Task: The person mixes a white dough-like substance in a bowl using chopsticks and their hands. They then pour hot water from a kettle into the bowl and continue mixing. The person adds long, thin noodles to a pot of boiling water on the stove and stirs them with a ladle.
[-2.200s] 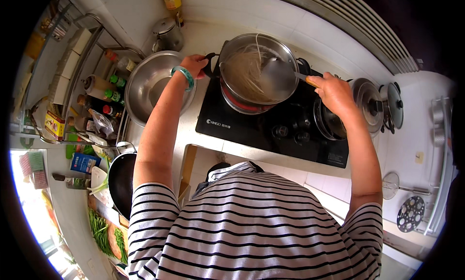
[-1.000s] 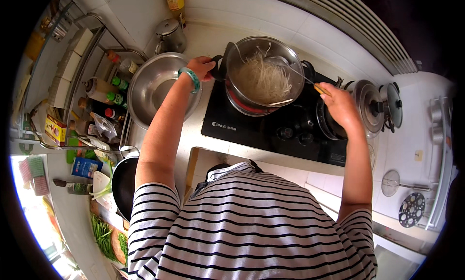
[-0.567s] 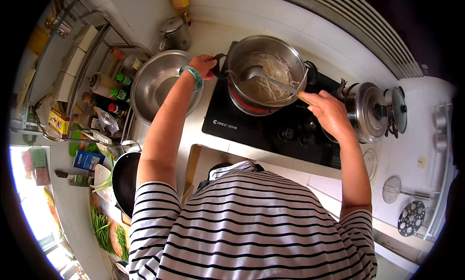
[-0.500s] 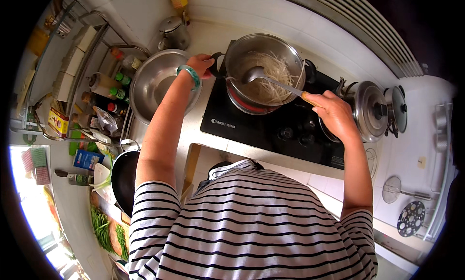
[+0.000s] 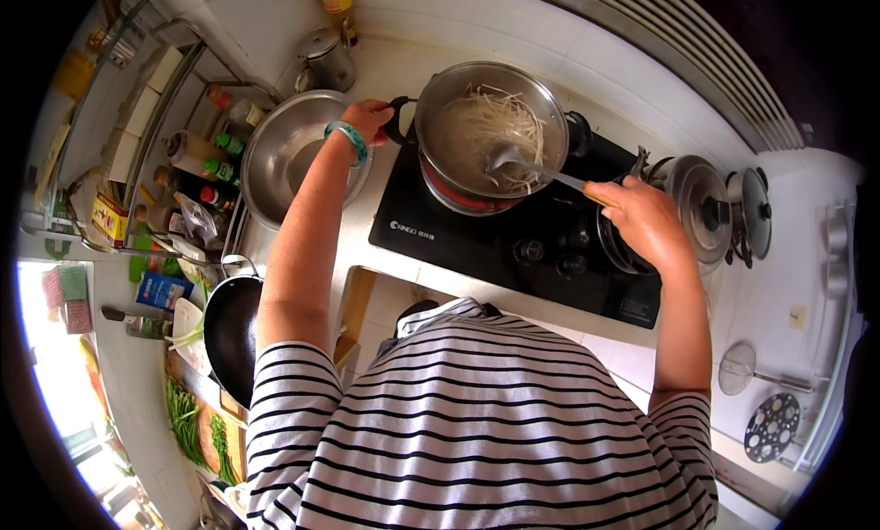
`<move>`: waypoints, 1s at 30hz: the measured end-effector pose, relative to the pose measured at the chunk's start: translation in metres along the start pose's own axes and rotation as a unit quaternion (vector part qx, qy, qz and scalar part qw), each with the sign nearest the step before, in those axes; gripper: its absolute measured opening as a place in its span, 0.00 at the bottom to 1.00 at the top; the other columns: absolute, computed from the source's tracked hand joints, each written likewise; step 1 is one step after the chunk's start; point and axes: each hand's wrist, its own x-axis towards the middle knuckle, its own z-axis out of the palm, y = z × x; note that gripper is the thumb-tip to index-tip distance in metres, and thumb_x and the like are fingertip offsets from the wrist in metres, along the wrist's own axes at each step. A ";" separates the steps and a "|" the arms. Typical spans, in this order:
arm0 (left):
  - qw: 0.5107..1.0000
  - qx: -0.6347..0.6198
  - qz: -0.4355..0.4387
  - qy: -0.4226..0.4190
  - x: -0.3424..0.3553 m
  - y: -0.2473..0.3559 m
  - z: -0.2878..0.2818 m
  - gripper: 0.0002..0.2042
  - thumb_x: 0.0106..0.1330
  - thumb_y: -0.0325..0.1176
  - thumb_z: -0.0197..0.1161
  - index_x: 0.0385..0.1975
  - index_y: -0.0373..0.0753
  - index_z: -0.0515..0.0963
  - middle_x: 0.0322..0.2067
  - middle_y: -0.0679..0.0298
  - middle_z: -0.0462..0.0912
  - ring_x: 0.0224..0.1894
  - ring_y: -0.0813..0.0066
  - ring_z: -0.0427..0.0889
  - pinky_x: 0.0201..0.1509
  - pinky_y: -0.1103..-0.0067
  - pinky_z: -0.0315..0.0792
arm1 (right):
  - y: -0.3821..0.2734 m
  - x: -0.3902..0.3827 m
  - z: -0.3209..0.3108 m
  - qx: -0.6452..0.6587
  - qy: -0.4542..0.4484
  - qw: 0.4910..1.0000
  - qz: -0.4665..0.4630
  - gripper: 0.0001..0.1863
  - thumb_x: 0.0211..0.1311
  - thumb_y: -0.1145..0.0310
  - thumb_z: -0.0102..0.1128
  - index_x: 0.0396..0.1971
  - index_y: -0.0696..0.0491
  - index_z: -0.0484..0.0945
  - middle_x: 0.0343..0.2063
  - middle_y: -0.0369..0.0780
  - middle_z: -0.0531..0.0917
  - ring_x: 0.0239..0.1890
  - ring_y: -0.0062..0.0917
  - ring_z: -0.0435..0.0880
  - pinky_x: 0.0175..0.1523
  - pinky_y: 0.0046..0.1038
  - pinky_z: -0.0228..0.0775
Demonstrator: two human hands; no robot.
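My left hand [image 5: 368,120] grips the black side handle [image 5: 396,122] of a deep steel pot [image 5: 426,149]. The pot stands on a burner that glows red beneath its near side. Inside, thin pale strips [image 5: 504,117], which could be noodles or a shredded vegetable, are heaped at the far right in cloudy liquid. Closed around the wooden end of a metal ladle [image 5: 550,172] is my right hand [image 5: 642,216]. The ladle's head dips among the strips at the pot's near right, partly under the liquid.
Left of the pot sits a wide steel basin [image 5: 275,163], with a metal kettle [image 5: 325,62] behind it. Lidded pots [image 5: 697,204] crowd the right of the black cooktop [image 5: 467,246]. A black wok [image 5: 229,333] and a bottle rack [image 5: 170,90] are at left.
My right hand has drawn the ladle from the pot's middle toward its near right. The strips have shifted and spread. My left hand keeps its grip on the handle.
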 end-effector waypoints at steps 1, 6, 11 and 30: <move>1.000 -0.002 0.000 0.001 -0.001 0.001 0.000 0.14 0.63 0.37 0.58 0.46 0.38 0.76 0.31 0.65 0.79 0.27 0.78 0.76 0.31 0.80 0.75 | 0.002 0.004 0.005 0.005 0.015 1.000 -0.006 0.18 0.54 0.74 0.59 0.47 0.44 0.77 0.45 0.43 0.79 0.53 0.42 0.73 0.56 0.33 0.65; 1.000 0.004 0.004 -0.009 0.000 0.002 0.001 0.14 0.63 0.37 0.58 0.46 0.39 0.76 0.32 0.65 0.79 0.27 0.78 0.77 0.31 0.81 0.75 | 0.031 0.016 0.016 0.107 0.037 0.993 -0.039 0.17 0.57 0.73 0.56 0.49 0.50 0.74 0.43 0.45 0.80 0.49 0.36 0.77 0.53 0.29 0.67; 1.000 0.005 -0.008 -0.006 -0.004 0.002 -0.001 0.15 0.63 0.38 0.58 0.47 0.39 0.75 0.32 0.66 0.79 0.29 0.78 0.78 0.34 0.80 0.74 | 0.023 -0.010 -0.023 0.159 0.053 0.986 0.005 0.16 0.58 0.71 0.56 0.48 0.52 0.74 0.35 0.49 0.81 0.36 0.38 0.80 0.43 0.27 0.69; 1.000 -0.015 0.003 0.007 -0.001 -0.003 -0.001 0.13 0.62 0.36 0.59 0.44 0.38 0.76 0.29 0.65 0.79 0.25 0.78 0.77 0.28 0.81 0.75 | 0.022 0.016 0.010 0.145 0.108 0.983 -0.027 0.16 0.57 0.69 0.56 0.47 0.48 0.75 0.35 0.46 0.80 0.39 0.39 0.79 0.44 0.32 0.70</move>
